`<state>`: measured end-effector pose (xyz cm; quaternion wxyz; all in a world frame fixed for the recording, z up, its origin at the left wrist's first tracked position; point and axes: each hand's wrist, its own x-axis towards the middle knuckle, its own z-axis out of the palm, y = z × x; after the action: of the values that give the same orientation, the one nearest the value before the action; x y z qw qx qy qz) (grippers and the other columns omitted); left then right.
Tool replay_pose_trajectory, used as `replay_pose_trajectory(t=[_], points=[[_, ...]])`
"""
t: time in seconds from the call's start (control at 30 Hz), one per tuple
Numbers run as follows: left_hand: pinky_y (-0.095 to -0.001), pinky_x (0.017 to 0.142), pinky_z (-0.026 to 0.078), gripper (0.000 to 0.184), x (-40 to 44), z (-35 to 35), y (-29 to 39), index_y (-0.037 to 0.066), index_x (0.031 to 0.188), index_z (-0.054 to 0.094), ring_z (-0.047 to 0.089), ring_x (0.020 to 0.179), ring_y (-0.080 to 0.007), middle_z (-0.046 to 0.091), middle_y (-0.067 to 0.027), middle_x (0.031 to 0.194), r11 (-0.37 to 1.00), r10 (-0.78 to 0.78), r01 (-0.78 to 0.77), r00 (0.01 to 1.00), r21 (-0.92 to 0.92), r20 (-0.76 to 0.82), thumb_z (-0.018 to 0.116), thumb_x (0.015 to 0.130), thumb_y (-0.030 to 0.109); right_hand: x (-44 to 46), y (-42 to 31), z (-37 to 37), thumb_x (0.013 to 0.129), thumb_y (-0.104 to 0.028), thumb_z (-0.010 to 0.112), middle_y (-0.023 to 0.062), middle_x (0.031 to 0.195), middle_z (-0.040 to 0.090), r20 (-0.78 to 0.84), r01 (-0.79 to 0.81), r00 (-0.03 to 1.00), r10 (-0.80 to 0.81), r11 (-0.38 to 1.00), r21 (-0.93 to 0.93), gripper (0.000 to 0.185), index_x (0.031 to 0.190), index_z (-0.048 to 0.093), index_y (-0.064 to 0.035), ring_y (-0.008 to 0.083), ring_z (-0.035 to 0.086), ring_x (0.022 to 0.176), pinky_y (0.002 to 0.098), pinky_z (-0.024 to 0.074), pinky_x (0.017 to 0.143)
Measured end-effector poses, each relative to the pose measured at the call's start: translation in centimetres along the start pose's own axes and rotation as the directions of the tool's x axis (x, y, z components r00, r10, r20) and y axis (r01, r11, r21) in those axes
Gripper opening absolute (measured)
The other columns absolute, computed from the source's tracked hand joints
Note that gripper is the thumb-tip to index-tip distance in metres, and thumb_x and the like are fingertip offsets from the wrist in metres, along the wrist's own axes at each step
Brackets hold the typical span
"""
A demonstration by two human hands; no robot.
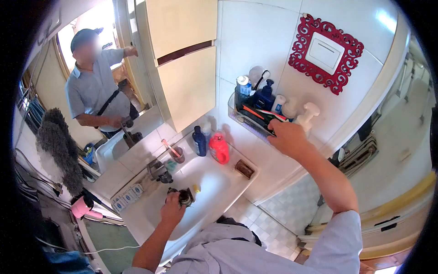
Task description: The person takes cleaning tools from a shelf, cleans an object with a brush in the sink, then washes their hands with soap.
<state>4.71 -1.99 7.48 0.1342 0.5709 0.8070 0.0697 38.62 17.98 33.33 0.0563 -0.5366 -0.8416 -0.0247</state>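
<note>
One tiled bathroom [255, 27]: left hand [172, 209] grips dark object [187, 196] at sink [210, 201]; right hand [288, 139] at caddy [246, 122], grip unclear.

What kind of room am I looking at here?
Most likely a home bathroom or washroom: there's a white washbasin with a faucet, a mirror beside it, and a wall caddy crowded with pump bottles.

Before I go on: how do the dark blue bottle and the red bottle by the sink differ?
Colour: the blue bottle is dark navy; the red bottle is bright pinkish red.
Shape: the blue bottle looks slim and fairly straight; the red bottle is broader and bulges.
Place: the blue bottle is nearer the cup, the red bottle nearer the brown tray.
Shared: both stand upright, and neither hand touches them.
</note>
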Motion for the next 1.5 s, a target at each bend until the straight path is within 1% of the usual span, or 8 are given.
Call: replay_pose_trajectory(t=[0.07,0.13,0.33,0.97,1.17,1.4,1.47,1.5], points=[[-0.0401,0.075,0.051,0.047,0.7,-1.3,2.7,0.008,0.118,0.048,0.061,0.092,-0.0315,0.051,-0.0144,0.119,0.908,0.347,-0.377,0.921,-0.185,-0.175,0.065,0.078,0.026,-0.2,0.3,0.0,0.076,-0.028,0.061,0.0136,0.083,0.065,-0.018,0.013,1.000,-0.012,0.998,0.059,0.031,0.100,0.057,-0.0091,0.0319,0.063,0.082,0.0433,0.0484,0.071],[-0.0380,0.068,0.051,0.026,1.9,-5.5,7.7,0.006,0.103,0.057,0.063,0.079,-0.0283,0.060,-0.0134,0.097,0.820,0.450,-0.461,0.886,-0.339,-0.115,0.062,0.081,0.020,-0.5,0.6,-0.1,0.076,-0.024,0.060,0.0169,0.081,0.064,-0.074,0.050,0.996,-0.042,0.991,0.121,0.028,0.096,0.056,-0.0051,0.0338,0.063,0.081,0.0458,0.0488,0.069],[-0.0360,0.065,0.049,0.026,7.7,-15.7,20.1,0.005,0.104,0.059,0.062,0.074,-0.0278,0.060,-0.0141,0.090,0.443,0.758,-0.847,0.529,-0.295,-0.382,0.062,0.080,0.011,-1.5,1.0,0.1,0.076,-0.026,0.061,0.0150,0.083,0.064,-0.022,0.046,0.999,-0.042,0.977,0.210,0.032,0.102,0.055,-0.0091,0.0343,0.062,0.080,0.0432,0.0477,0.072],[-0.0413,0.068,0.048,0.011,15.0,-19.3,27.6,0.007,0.094,0.057,0.059,0.082,-0.0321,0.058,-0.0096,0.093,0.445,0.857,-0.894,0.440,-0.044,-0.269,0.053,0.085,0.011,-2.8,1.0,2.5,0.081,-0.016,0.055,0.0126,0.089,0.064,-0.302,0.037,0.952,0.051,0.959,0.280,0.022,0.101,0.059,-0.0105,0.0318,0.063,0.074,0.0415,0.0502,0.066],[-0.0404,0.068,0.048,0.009,14.3,-21.5,28.4,0.007,0.093,0.055,0.058,0.081,-0.0331,0.058,-0.0115,0.091,0.413,0.808,-0.909,0.392,-0.051,-0.440,0.048,0.089,0.012,-3.7,0.1,0.7,0.081,-0.017,0.054,0.0113,0.084,0.061,-0.372,-0.024,0.925,0.072,0.991,0.133,0.018,0.096,0.058,-0.0073,0.0275,0.064,0.070,0.0407,0.0517,0.060],[-0.0298,0.065,0.048,0.030,12.6,-22.8,26.6,0.008,0.114,0.052,0.060,0.076,-0.0216,0.058,-0.0088,0.102,0.384,0.706,-0.912,0.389,-0.141,-0.592,0.059,0.084,0.010,-3.4,0.6,0.7,0.072,-0.014,0.061,0.0078,0.071,0.057,-0.597,0.098,0.783,-0.177,0.982,-0.163,0.014,0.084,0.058,-0.0067,0.0242,0.060,0.067,0.0370,0.0496,0.056],[-0.0255,0.064,0.049,0.044,12.9,-22.3,24.8,0.007,0.124,0.045,0.059,0.072,-0.0133,0.054,-0.0087,0.113,0.482,0.424,-0.696,0.717,-0.533,-0.554,0.062,0.083,0.008,-3.7,0.6,0.6,0.071,-0.014,0.062,0.0078,0.069,0.056,-0.652,0.128,0.740,-0.165,0.986,-0.106,0.015,0.084,0.059,-0.0067,0.0244,0.059,0.065,0.0373,0.0489,0.054],[-0.0255,0.064,0.049,0.044,12.8,-22.0,24.3,0.007,0.124,0.045,0.059,0.072,-0.0133,0.054,-0.0087,0.113,0.484,0.418,-0.695,0.717,-0.531,-0.558,0.062,0.083,0.008,-4.0,0.4,0.9,0.070,-0.013,0.064,0.0079,0.067,0.055,-0.680,0.142,0.723,-0.121,0.990,-0.025,0.017,0.085,0.059,-0.0062,0.0248,0.059,0.064,0.0372,0.0486,0.054]])
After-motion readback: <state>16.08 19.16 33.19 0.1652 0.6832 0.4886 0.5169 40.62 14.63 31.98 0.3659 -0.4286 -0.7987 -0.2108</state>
